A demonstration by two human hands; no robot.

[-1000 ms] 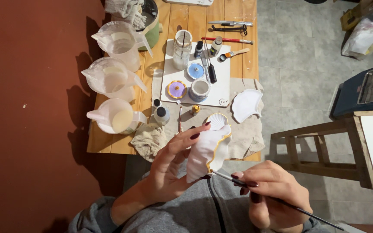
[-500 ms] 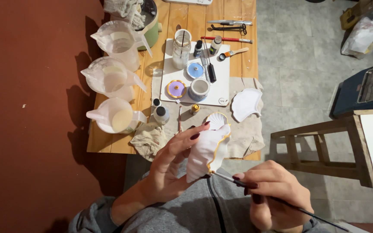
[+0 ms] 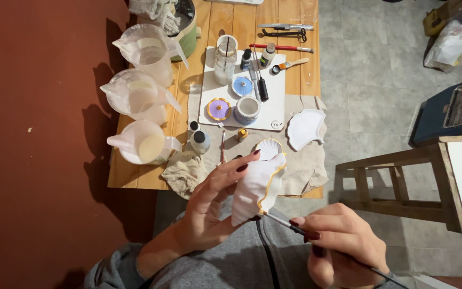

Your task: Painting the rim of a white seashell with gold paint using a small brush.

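Note:
My left hand (image 3: 209,206) holds a white shell-shaped dish (image 3: 255,187) upright over my lap; its wavy rim is edged in yellow-gold. My right hand (image 3: 338,243) grips a thin dark paintbrush (image 3: 282,223) like a pen, with the tip touching the dish's lower rim. On the cloth just beyond lies a smaller shell dish (image 3: 270,148) with a gold rim, and a plain white shell dish (image 3: 305,128) rests further right. A small gold-capped paint pot (image 3: 241,134) stands near them.
A wooden table (image 3: 300,69) carries a white board (image 3: 274,101) with jars, small bottles and lidded round boxes, three plastic measuring jugs (image 3: 143,142) at the left, brushes and scissors at the back. A wooden stool (image 3: 402,184) stands right, on grey tiles.
The brush tip has crept slightly along the dish's lower rim. Both hands otherwise stay where they were.

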